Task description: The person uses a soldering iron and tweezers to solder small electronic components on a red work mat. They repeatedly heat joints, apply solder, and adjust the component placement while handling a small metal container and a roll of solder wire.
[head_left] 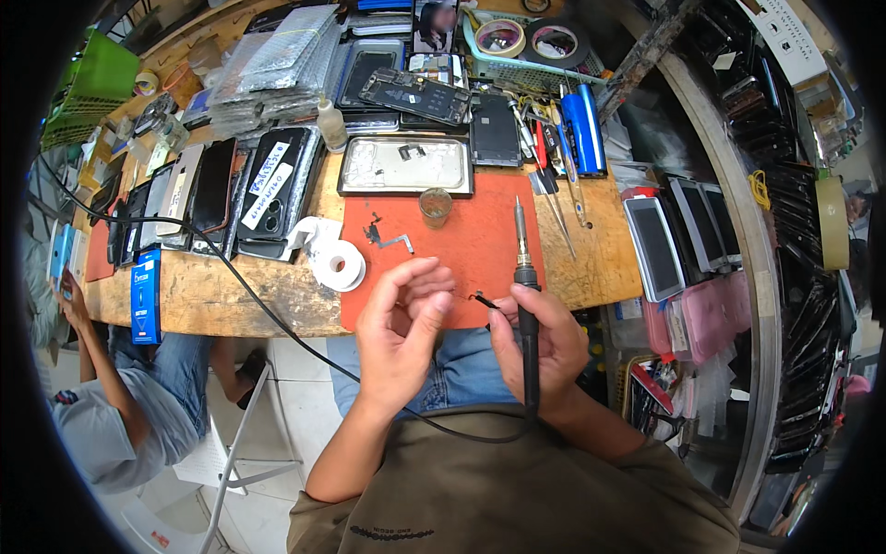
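Note:
My right hand (551, 346) is wrapped around a black-handled soldering iron (529, 337), its metal tip pointing up and away from me. Between that hand's thumb and fingers a small black piece (484, 301) with a thin curled end also sticks out toward the left; its kind is too small to tell. To its left, my left hand (403, 323) is raised with loosely bent fingers and the thumb apart, and no held thing shows in it. Both hands are over the near edge of an orange-red mat (494, 208). A thin flex cable (395, 242) and a small round container (435, 209) lie beyond them.
A white paper roll (346, 266) lies left of the mat. Phone parts and a shallow tray (406, 166) stand behind it. Tweezers (556, 217) and screwdrivers lie right. The iron's black cord (305, 342) crosses leftward. Another person (129, 406) sits at the left.

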The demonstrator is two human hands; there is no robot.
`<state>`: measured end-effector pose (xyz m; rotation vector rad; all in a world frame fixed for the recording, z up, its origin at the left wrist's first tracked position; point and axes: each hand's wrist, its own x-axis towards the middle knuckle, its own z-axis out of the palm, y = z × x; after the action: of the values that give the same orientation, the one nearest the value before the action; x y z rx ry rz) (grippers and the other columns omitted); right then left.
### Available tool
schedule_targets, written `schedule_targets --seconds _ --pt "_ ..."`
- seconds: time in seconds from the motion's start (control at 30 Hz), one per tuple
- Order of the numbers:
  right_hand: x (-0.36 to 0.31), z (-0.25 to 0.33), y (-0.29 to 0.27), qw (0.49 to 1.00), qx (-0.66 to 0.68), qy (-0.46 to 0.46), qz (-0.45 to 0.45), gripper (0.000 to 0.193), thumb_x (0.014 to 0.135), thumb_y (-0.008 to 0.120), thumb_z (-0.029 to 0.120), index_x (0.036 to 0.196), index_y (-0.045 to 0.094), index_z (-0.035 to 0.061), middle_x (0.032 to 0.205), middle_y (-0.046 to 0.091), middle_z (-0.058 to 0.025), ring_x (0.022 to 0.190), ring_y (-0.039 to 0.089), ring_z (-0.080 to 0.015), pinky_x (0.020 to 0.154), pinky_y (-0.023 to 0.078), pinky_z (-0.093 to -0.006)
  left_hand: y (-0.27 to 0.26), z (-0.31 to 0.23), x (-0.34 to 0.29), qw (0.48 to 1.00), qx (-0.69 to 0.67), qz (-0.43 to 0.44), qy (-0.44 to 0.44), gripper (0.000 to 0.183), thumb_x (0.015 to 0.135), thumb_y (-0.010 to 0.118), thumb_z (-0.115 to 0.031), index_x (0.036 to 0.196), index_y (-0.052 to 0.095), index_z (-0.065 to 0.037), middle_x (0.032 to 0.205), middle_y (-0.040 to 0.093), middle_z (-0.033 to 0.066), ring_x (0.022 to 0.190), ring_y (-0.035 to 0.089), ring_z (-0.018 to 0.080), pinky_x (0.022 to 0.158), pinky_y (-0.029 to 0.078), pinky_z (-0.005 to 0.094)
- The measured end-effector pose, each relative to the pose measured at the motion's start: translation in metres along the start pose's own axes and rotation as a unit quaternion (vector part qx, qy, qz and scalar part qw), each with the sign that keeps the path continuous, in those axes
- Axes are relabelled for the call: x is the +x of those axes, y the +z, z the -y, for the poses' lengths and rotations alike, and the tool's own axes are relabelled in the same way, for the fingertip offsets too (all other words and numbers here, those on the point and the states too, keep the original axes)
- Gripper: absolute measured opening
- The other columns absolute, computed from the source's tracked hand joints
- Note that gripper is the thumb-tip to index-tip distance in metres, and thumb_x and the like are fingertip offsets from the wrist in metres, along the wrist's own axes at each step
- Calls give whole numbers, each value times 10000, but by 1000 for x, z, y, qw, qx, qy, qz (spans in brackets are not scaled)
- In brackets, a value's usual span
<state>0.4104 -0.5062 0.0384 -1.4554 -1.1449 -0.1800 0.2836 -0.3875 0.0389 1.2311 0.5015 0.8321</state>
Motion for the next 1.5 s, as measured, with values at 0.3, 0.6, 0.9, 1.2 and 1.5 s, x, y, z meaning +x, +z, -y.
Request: schedule_targets --seconds 0.3,0.6,0.9,1.2,1.5 --pt "1 -17 18 975 -86 -197 49 418 927 833 86 1335 740 80 877 626 -37 760 650 -236 691 481 -389 -3 -8 -5 992 -71 -4 -106 269 1068 727 3 1289 577 -23 1035 703 26 884 664 41 705 537 204" --pt "-3 -26 9 984 -72 -157 54 424 893 890 110 1285 732 75 907 669 -57 778 655 -267 721 488 -422 -13 0 -2 992 48 -56 -99 203 1051 728 38 1141 567 -48 1011 702 19 843 639 10 670 516 176" --pt "-8 -59 -37 996 -34 -73 46 360 1004 679 92 1334 589 -21 797 656 -107 642 581 -242 620 450 -415 -27 -11 15 976 118 26 -183 169 1026 767 46 1130 645 -9 998 714 11 825 650 39 705 539 201" --pt "-8 -74 -28 997 11 -46 57 364 960 732 67 1259 533 7 776 647 -102 620 594 -223 572 469 -378 -11 -25 20 920 374 19 -113 223 990 796 44 1188 695 26 999 743 58 755 678 78 601 520 246" --pt "-6 -78 -29 996 6 -50 75 371 931 748 86 1236 559 -8 822 661 -131 592 600 -253 541 465 -392 -15 -14 12 819 553 18 152 273 876 842 52 1140 812 -10 967 734 93 777 696 249 651 556 358"
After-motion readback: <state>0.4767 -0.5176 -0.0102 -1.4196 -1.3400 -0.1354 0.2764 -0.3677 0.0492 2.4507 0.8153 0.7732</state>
